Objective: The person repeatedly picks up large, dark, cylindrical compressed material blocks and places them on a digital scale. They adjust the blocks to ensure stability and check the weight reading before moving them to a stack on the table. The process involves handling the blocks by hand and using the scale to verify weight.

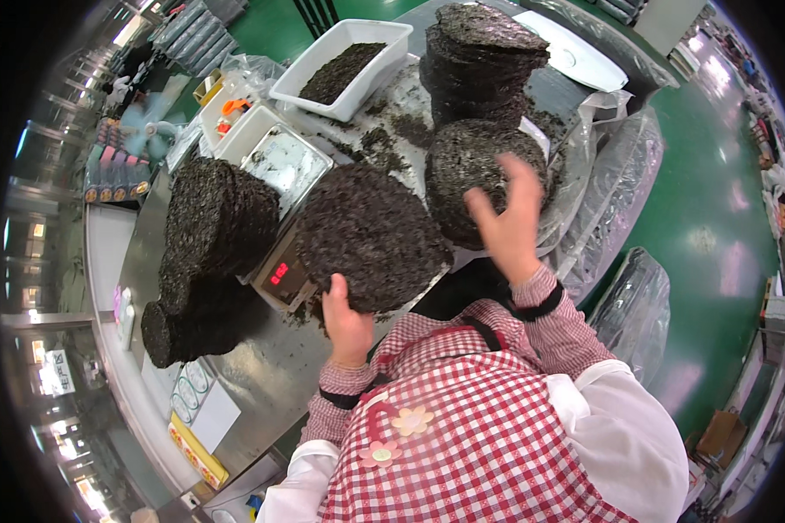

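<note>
My left hand (349, 324) grips the near edge of a dark, rough round cake of dried seaweed (371, 231), thumb on top and fingers hidden beneath. That cake partly covers a digital scale (281, 277) with a red lit display; whether it rests on the scale, I cannot tell. Over a second stack of round seaweed cakes (462, 166), my right hand (513, 225) is open, thumb and fingers apart. Behind it rises a taller stack of the cakes (480, 74). On the left, another seaweed pile (209, 235) leans over toward the table's edge.
A white tub (384, 77) of loose seaweed bits stands at the back. Beside the scale sits a white bin (227, 131) with an orange item. Crumbs lie scattered on the metal table (262, 383). Clear plastic bags (615, 192) hang along its right side; green floor lies beyond.
</note>
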`<state>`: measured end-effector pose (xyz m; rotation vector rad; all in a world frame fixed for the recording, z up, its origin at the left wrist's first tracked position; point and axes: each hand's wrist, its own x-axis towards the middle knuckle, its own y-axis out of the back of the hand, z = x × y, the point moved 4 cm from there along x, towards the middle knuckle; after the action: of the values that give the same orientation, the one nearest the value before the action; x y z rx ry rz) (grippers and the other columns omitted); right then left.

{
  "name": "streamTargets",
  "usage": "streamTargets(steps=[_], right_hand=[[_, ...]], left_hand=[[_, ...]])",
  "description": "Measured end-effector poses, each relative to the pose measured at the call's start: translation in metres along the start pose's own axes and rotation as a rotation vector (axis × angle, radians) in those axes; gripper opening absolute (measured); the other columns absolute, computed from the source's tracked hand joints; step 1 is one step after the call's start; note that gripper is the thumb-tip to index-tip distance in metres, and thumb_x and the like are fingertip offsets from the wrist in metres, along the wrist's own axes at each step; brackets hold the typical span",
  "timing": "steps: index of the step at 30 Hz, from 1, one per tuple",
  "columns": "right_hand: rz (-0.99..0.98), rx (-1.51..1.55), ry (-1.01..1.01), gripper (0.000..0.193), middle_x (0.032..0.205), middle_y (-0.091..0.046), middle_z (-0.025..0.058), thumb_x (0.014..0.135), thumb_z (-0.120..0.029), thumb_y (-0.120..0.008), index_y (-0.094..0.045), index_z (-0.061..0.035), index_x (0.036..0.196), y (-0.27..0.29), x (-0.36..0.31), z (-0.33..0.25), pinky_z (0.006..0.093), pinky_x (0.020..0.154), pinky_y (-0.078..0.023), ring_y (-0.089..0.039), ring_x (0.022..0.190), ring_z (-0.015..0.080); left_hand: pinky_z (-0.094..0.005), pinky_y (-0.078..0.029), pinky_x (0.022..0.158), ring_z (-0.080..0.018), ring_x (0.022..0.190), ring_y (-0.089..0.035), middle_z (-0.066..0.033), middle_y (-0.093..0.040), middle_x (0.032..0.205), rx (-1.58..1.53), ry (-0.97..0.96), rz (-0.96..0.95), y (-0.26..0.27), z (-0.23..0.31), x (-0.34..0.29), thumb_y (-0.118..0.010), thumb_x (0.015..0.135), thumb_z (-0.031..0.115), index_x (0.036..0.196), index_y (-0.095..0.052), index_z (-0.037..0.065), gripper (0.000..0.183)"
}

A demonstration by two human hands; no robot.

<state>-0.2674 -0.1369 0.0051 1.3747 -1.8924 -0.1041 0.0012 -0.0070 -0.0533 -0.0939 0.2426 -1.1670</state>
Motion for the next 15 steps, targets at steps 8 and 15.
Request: streamTargets(steps=[8,15], right_hand=[[-0.599,0.452,0.186,0.092,0.144,-0.041,0.0203,0.073,-0.038,-0.084,-0.039,-0.0047,0.145,-0.025,-0.061,-0.086,0.0462,0.114,-0.032,-0.039,0.135,0.0386],[-0.417,-0.003,-0.080,0.054,0.126,-0.060,0.0198,0.077,-0.004,-0.068,-0.055,0.0017,0.129,-0.005,-0.048,0.003,0.0425,0.108,-0.040,-0.054,0.123,0.0333]], left_hand=[[-0.0373,-0.043,0.107,-0.0220,0.129,-0.049,-0.0100,-0.045,0.144,-0.176,-0.138,-0.307,-0.048,0.025,-0.015,-0.056,0.087,0.063,0.148,-0.031,0.001,0.091],[-0.0425,-0.051,0.098,-0.0248,0.115,-0.060,-0.0113,-0.060,0.128,-0.544,0.150,-0.028,-0.038,0.028,-0.007,-0.050,0.104,0.027,0.130,-0.052,0.000,0.038]])
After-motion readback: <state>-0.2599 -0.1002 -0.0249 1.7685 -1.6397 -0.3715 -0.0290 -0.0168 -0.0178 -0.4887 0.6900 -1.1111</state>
